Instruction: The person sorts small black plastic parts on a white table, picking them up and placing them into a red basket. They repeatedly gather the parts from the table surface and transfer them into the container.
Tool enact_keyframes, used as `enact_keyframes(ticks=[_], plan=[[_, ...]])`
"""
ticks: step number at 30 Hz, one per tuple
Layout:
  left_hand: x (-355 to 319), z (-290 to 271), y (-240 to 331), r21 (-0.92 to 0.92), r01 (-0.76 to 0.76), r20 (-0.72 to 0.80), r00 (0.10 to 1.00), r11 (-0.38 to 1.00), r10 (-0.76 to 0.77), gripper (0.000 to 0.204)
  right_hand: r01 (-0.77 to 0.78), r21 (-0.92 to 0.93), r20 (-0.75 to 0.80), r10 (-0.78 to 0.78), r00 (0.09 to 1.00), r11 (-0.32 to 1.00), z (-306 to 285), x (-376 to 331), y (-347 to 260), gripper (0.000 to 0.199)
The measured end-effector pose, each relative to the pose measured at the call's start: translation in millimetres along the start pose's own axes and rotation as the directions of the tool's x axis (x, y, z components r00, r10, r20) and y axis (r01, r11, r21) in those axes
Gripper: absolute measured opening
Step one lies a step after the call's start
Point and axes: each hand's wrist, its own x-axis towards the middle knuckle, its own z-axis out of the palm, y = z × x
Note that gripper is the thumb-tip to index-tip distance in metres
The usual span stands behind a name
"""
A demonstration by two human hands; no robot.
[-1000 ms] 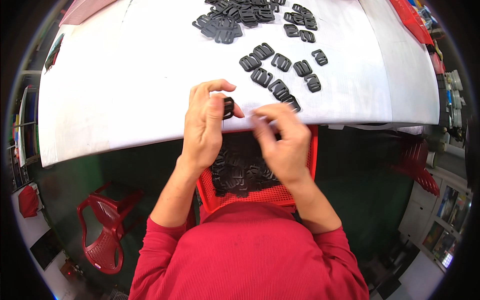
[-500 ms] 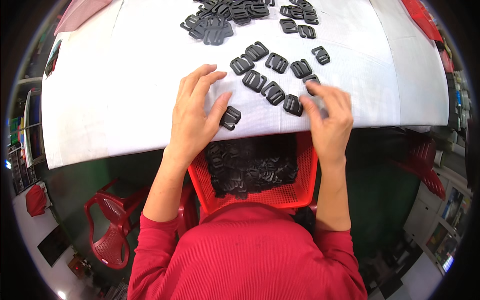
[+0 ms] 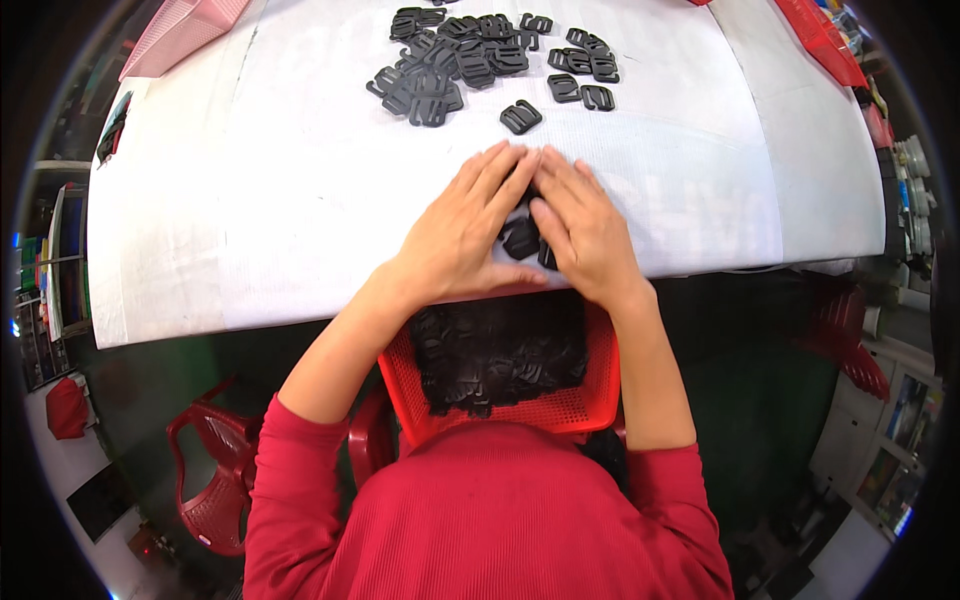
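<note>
Near the table's front edge, my left hand (image 3: 453,236) and my right hand (image 3: 590,232) are cupped toward each other with fingers stretched out. Their fingertips meet at the far side. Between the palms lies a bunch of black plastic strap buckles (image 3: 520,238), partly hidden by the fingers. One loose buckle (image 3: 520,117) rests just beyond my fingertips. Right below the table edge, a red plastic basket (image 3: 602,372) in front of my body holds many more black buckles (image 3: 490,365).
Farther back on the white-covered table (image 3: 300,200) sits a heap of black buckles (image 3: 430,75), with a smaller group (image 3: 585,65) to its right. A pink basket (image 3: 180,35) stands at the far left, a red one (image 3: 820,40) far right. A dark red chair (image 3: 215,470) is lower left.
My hands have come together from apart. The buckles spread across the front of the table are now bunched between them, nearer the edge, and one lies apart beyond. The view has shifted slightly.
</note>
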Motion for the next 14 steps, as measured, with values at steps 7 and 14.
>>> enact_keyframes(ticks=[7, 14], plan=[[6, 3, -8, 0.027, 0.028, -0.093, 0.995, 0.999, -0.026, 0.12, -0.024, -0.017, -0.099, 0.022, 0.995, 1.0, 8, 11, 0, 0.047], [38, 9, -47, 0.007, -0.059, 0.002, 0.998, 0.998, 0.059, 0.123, -0.131, 0.018, -0.044, 0.132, 0.99, 0.991, 13, 31, 14, 0.056]])
